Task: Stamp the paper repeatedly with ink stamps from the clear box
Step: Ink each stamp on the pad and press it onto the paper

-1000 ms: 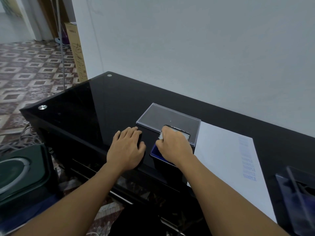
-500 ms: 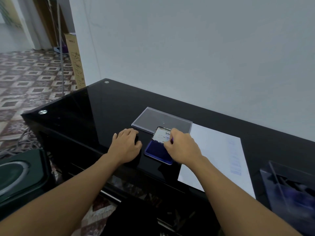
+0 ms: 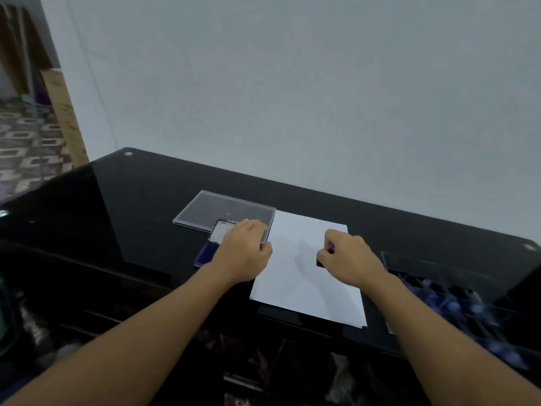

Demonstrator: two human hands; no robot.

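Note:
A white sheet of paper (image 3: 295,276) lies on the black glass table (image 3: 123,206). My right hand (image 3: 349,257) grips a dark ink stamp (image 3: 321,262) and holds it down on the paper's middle right. My left hand (image 3: 243,252) rests over the blue ink pad (image 3: 202,257), whose open lid (image 3: 219,232) shows behind it. Its fingers bend down at the paper's left edge, and what they touch is hidden. The clear box (image 3: 456,300) with several blue-topped stamps stands at the right, blurred.
A flat clear plastic lid (image 3: 216,209) lies behind the ink pad, touching the paper's far left corner. A pale wall runs right behind the table. The table's front edge is close under my forearms. Patterned floor tiles (image 3: 26,153) and a cardboard box (image 3: 64,112) are at far left.
My right hand left the ink pad and brought the stamp right, down onto the paper. My left hand shifted from the table beside the pad to on top of it. The view swung right.

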